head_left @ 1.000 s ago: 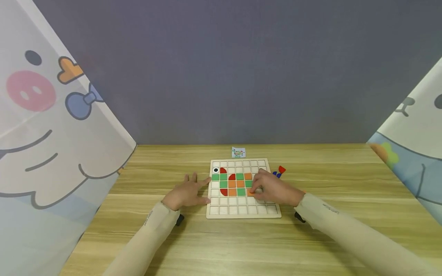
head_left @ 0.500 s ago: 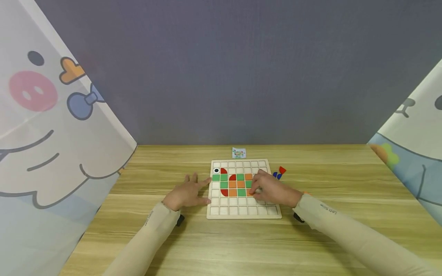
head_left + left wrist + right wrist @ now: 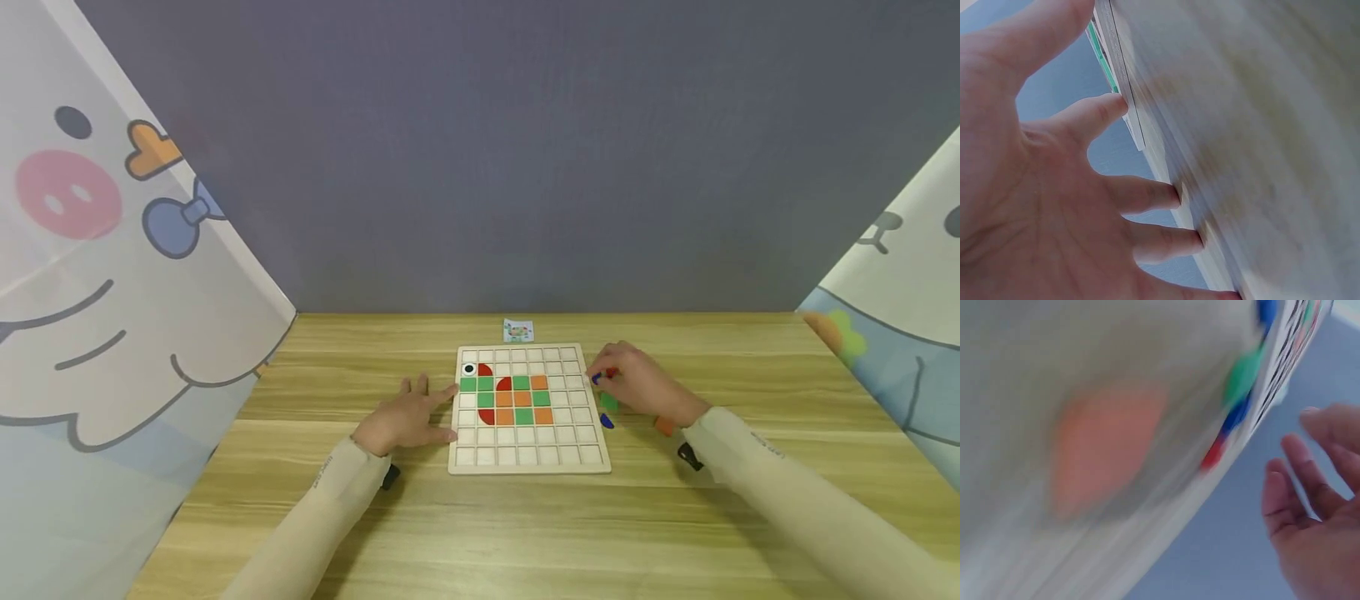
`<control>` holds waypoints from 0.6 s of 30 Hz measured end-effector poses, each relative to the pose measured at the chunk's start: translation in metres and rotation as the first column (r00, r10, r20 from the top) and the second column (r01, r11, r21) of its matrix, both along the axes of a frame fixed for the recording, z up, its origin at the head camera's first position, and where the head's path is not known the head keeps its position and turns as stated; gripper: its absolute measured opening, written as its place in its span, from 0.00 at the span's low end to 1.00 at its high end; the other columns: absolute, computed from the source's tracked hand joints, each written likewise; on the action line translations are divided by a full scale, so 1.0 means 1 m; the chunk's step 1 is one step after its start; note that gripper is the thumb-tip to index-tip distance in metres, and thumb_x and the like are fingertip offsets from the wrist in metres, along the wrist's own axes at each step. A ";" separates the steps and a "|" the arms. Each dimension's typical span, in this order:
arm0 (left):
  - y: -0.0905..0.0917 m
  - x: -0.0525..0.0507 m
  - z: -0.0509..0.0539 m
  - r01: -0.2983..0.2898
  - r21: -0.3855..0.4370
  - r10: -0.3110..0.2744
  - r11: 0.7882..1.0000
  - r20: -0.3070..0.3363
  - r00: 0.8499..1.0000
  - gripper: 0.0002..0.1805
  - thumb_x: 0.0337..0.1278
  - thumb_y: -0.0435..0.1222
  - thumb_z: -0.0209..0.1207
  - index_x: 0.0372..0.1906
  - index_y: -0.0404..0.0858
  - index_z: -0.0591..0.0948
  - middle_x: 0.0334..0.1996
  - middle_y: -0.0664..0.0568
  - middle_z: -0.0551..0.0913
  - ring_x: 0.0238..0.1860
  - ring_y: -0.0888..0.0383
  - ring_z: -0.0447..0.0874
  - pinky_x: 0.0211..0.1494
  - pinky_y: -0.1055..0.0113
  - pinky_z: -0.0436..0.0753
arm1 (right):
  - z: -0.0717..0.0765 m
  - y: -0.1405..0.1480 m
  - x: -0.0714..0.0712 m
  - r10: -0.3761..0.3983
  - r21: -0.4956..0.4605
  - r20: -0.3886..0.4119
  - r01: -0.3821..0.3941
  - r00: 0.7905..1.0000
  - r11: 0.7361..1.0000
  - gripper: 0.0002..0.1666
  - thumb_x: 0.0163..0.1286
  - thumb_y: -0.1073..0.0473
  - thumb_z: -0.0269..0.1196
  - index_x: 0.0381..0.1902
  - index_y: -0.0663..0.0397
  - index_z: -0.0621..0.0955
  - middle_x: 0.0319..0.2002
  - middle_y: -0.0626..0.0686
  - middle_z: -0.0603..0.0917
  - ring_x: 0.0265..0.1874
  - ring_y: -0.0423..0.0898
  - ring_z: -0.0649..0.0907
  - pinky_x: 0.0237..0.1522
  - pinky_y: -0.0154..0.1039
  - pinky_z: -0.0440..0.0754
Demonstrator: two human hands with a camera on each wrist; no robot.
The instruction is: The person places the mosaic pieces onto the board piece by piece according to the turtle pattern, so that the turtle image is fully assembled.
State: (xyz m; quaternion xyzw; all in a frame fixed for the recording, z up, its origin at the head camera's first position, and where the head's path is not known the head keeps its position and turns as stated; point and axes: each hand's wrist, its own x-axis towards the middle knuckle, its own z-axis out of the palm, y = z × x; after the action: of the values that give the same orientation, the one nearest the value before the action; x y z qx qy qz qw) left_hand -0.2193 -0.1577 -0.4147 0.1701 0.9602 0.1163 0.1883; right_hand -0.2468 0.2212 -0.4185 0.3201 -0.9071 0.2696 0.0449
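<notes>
A wooden grid board (image 3: pixel 527 456) lies on the table, with green, orange and red tiles and a round eye tile (image 3: pixel 468 369) set in its cells. My left hand (image 3: pixel 405 419) is spread flat, thumb and index finger touching the board's left edge; in the left wrist view its other fingertips rest on the table. Off the board's right side, my right hand (image 3: pixel 637 385) hovers with loosely bent fingers, holding nothing visible. By its fingertips are a blue piece (image 3: pixel 597 378) and a partly covered red piece (image 3: pixel 612 372). An orange square tile (image 3: pixel 543 416) sits flat in a cell.
Beside the board's right edge lie a green piece (image 3: pixel 610 402) and another blue piece (image 3: pixel 607 421). An orange piece (image 3: pixel 664 426) is partly under the right wrist. Behind the board lies a small picture card (image 3: pixel 518 331). A grey wall (image 3: pixel 540 167) closes off the back.
My right hand has left the orange tile in its board cell and moved right and back to the loose pieces, uncovering the board's right columns. My left hand has stayed put.
</notes>
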 end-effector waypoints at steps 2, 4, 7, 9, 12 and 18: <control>0.000 0.000 0.000 -0.005 0.002 0.005 1.000 0.000 1.000 0.43 0.53 0.57 0.61 0.73 0.57 0.57 0.71 0.29 0.43 0.68 0.27 0.39 0.51 0.23 0.54 | 0.000 0.018 -0.008 -0.045 0.033 0.024 0.045 0.999 0.998 0.13 0.60 0.73 0.63 0.42 0.60 0.84 0.42 0.54 0.82 0.42 0.54 0.77 0.46 0.52 0.75; -0.001 0.000 0.001 -0.009 0.002 0.009 1.000 0.004 1.000 0.43 0.53 0.57 0.62 0.73 0.57 0.57 0.71 0.29 0.43 0.68 0.27 0.39 0.51 0.23 0.54 | -0.002 0.032 -0.013 -0.043 0.071 0.046 0.040 0.998 0.997 0.15 0.61 0.74 0.62 0.45 0.62 0.84 0.46 0.58 0.81 0.46 0.57 0.77 0.53 0.58 0.70; -0.001 0.001 0.001 -0.010 0.004 0.010 1.000 0.004 1.000 0.43 0.53 0.57 0.61 0.73 0.57 0.57 0.71 0.29 0.43 0.68 0.27 0.40 0.51 0.23 0.54 | -0.005 0.044 -0.017 0.003 0.102 0.078 -0.011 0.997 0.995 0.16 0.62 0.75 0.60 0.48 0.63 0.83 0.52 0.61 0.79 0.51 0.60 0.75 0.55 0.60 0.68; 0.000 0.000 0.001 -0.010 0.002 0.010 1.000 0.003 1.000 0.43 0.53 0.57 0.61 0.73 0.57 0.57 0.71 0.29 0.43 0.68 0.27 0.40 0.51 0.23 0.54 | -0.006 0.047 -0.017 0.035 0.106 0.080 -0.043 0.996 0.993 0.17 0.62 0.76 0.59 0.48 0.64 0.83 0.53 0.62 0.78 0.51 0.60 0.75 0.52 0.58 0.71; 0.000 0.000 0.000 -0.007 0.003 0.007 1.000 0.000 1.000 0.43 0.53 0.57 0.61 0.73 0.57 0.57 0.71 0.29 0.43 0.68 0.27 0.40 0.51 0.23 0.55 | -0.006 0.049 -0.017 0.033 0.120 0.063 -0.040 0.997 0.992 0.15 0.63 0.75 0.59 0.47 0.64 0.83 0.51 0.61 0.79 0.49 0.59 0.75 0.54 0.58 0.67; 0.001 0.000 0.000 -0.005 -0.002 0.005 1.000 -0.001 1.000 0.43 0.53 0.57 0.61 0.73 0.58 0.56 0.71 0.30 0.43 0.68 0.28 0.39 0.52 0.24 0.55 | -0.005 0.050 -0.019 -0.096 0.126 0.088 0.084 0.992 0.988 0.15 0.62 0.70 0.63 0.48 0.61 0.83 0.44 0.55 0.80 0.42 0.53 0.73 0.49 0.55 0.67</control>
State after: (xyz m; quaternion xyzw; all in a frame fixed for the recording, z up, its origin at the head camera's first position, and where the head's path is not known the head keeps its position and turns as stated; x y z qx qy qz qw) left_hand -0.2196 -0.1569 -0.4149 0.1674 0.9609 0.1157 0.1879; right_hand -0.2654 0.2711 -0.4235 0.2680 -0.9365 0.2260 -0.0053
